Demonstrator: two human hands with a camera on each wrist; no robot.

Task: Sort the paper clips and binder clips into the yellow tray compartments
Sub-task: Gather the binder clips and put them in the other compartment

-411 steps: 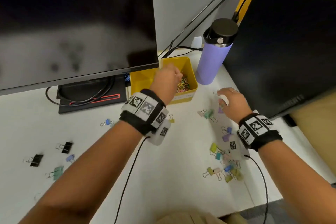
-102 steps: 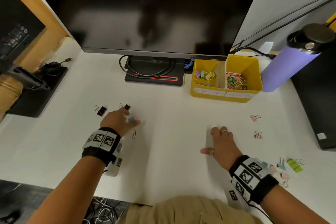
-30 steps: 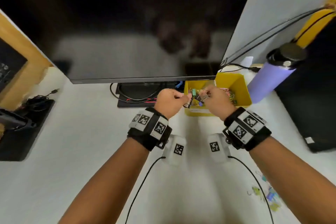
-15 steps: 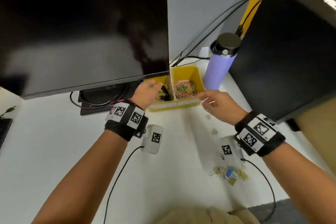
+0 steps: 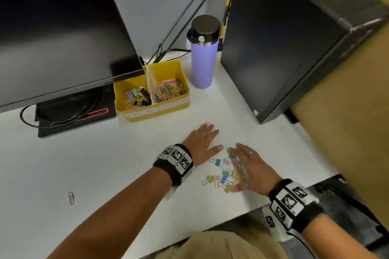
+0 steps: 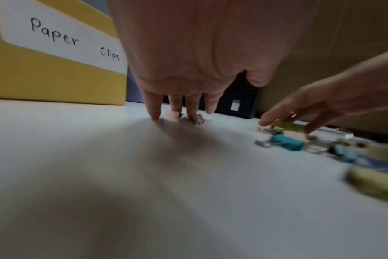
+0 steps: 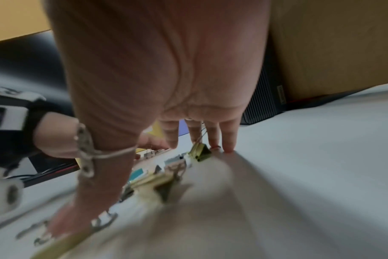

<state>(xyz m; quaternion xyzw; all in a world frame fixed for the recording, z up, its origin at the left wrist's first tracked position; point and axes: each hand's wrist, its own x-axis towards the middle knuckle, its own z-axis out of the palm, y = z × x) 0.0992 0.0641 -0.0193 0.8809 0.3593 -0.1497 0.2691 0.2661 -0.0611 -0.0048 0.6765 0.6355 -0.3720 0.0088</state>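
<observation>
Both hands flat on the bench [image 5: 105,164], fingers spread: left hand [image 5: 203,142] at eleven o'clock of the binder clips [image 5: 224,174], right hand [image 5: 250,166] covering their three o'clock edge.

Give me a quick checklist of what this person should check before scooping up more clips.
1. Left hand free: ok, fingers straight, tips on the desk by two small clips.
2. Right hand free: ok, spread over the binder clip pile, gripping nothing.
3. Yellow tray within sight and unblocked: ok.
4. Compartments sorted: ok, binder clips left, paper clips right, label reads "Paper Clips".
5. Stray paper clip noticed: not ok, lies alone far left.
6. Every clip in the pile is a binder clip: cannot tell, blurred.
</observation>
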